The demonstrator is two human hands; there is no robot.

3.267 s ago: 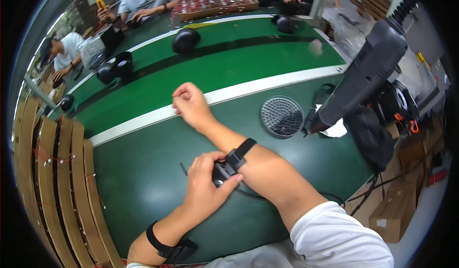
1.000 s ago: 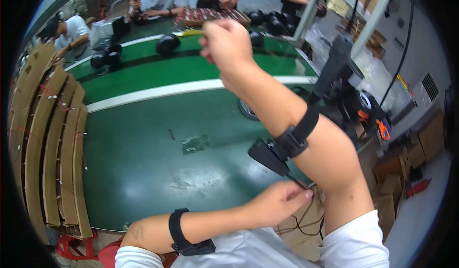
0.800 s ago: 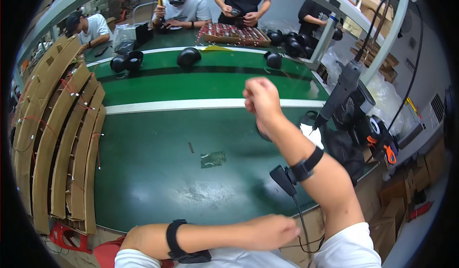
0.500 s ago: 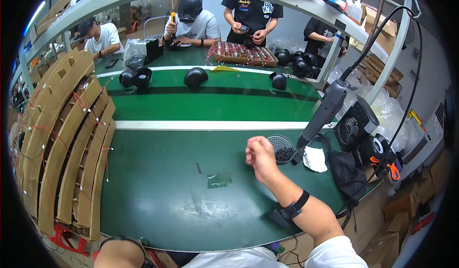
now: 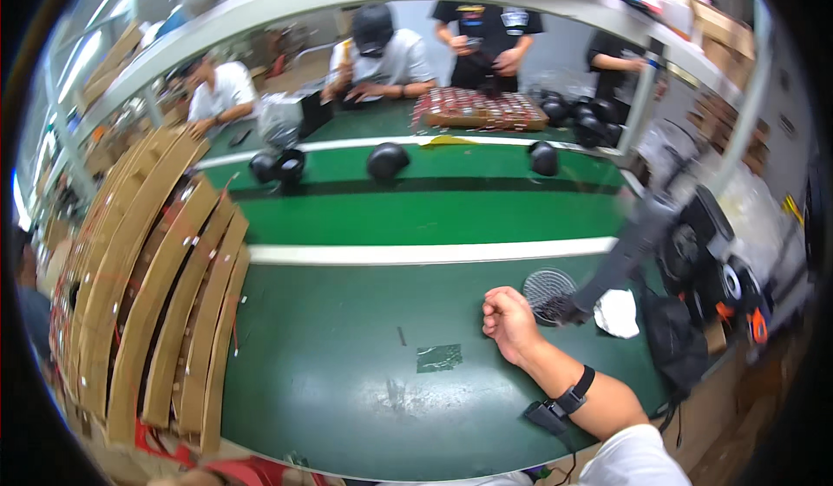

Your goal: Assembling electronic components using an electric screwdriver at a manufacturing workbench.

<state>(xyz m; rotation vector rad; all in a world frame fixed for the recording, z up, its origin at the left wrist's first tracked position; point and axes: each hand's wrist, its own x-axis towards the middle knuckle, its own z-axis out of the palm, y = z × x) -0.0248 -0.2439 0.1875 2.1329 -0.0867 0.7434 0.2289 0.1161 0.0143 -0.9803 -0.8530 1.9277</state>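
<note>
Round dish [image 5: 547, 285] near the fingers [image 5: 494, 317] holds small dark pieces [image 5: 550, 311].

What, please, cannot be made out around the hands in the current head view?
Left hand: head view, outside the frame.
Right hand: head view, its curled fingers hide whether the palm holds anything.
Dark tool: head view, motion blur hides its tip's shape.
Round dish: head view, dark contents too small and blurred to identify.

Cardboard trays [image 5: 149, 317] stand along the left edge of the bench [image 5: 330, 399] as black rounded housings [image 5: 387, 161] dot the green belt [image 5: 416, 221] past its far edge, with a co-worker [image 5: 404, 59] in white beyond.
</note>
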